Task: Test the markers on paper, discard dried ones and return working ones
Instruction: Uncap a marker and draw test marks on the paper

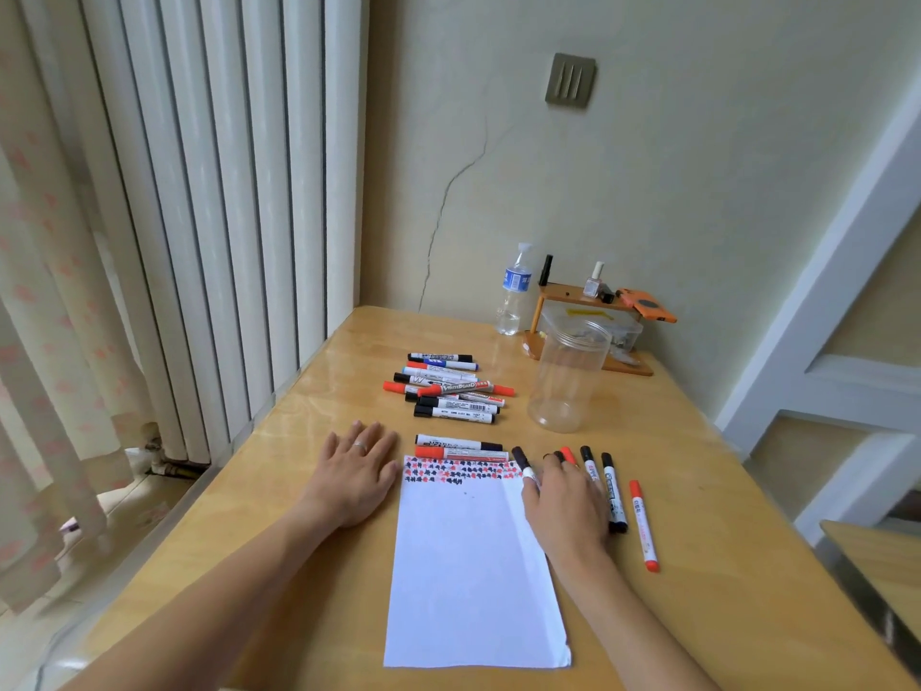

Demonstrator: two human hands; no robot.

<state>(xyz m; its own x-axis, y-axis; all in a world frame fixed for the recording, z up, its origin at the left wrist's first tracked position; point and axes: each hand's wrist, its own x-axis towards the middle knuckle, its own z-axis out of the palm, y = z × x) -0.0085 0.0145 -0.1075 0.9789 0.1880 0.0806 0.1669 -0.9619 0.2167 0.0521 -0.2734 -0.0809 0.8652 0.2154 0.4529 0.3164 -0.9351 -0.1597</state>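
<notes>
A white sheet of paper (468,566) lies on the wooden table (279,516), with rows of red and black test marks (458,470) along its top edge. Just beyond it lie a black marker (458,443) and a red marker (461,453). A loose pile of markers (448,389) sits farther back, next to a clear plastic jar (568,381) with no lid. My left hand (356,471) rests flat on the table left of the paper. My right hand (563,501) lies over a row of markers right of the paper, beside a black marker (613,491) and a red marker (643,526).
A water bottle (513,291) and a small wooden shelf (583,296) with a nail polish bottle (593,281) and an orange phone (648,304) stand at the back by the wall. A white radiator (199,192) runs along the left. Another table's corner (877,556) is at the right.
</notes>
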